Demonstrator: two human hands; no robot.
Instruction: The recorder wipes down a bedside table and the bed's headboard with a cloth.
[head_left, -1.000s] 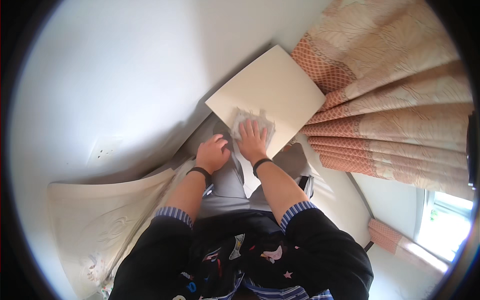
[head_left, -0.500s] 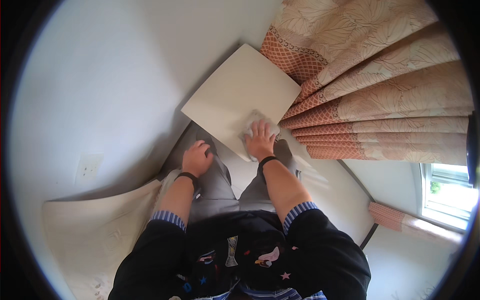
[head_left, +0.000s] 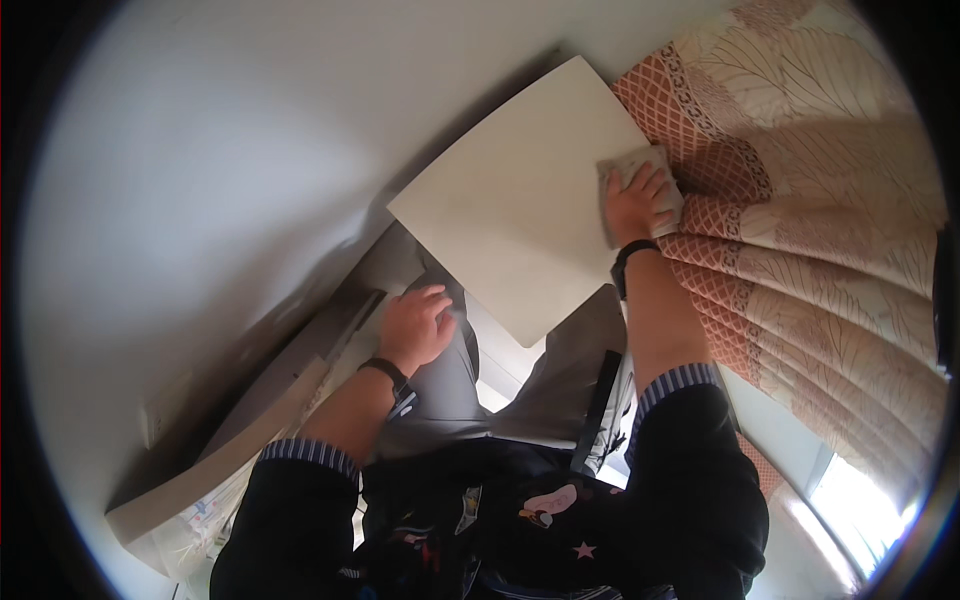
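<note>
The pale grey cloth (head_left: pixel 645 158) lay bunched at the right-hand edge of the cream tabletop (head_left: pixel 510 190), close up against the curtain (head_left: pixel 800 200); whether it touched the fabric I could not tell. Half a second earlier I had it near the corner closest to me, and before that at the front edge, so it had travelled along the side, away from my body. My right hand (head_left: pixel 635 205) had gone with it, the arm now reaching farther out to the right. I held that palm down over the cloth with the fingers spread, pressing from above and not closed around it. The rest of the top showed bare and pale, its nearest corner pointing down between my knees.

My left hand (head_left: pixel 413 325) had stayed at my left knee, on the grey trousers (head_left: pixel 440 385), its fingers loosely bent and holding nothing that I could see. A dark band circled each wrist, and striped cuffs (head_left: pixel 675 390) edged my black sleeves (head_left: pixel 700 470).

Beyond the tabletop stood the white wall (head_left: pixel 220 150). My view had tipped since the last frame: the bright window (head_left: pixel 865 510) sat lower on the right, and the cream panel (head_left: pixel 220 470) on my left stood at a steeper slant.
</note>
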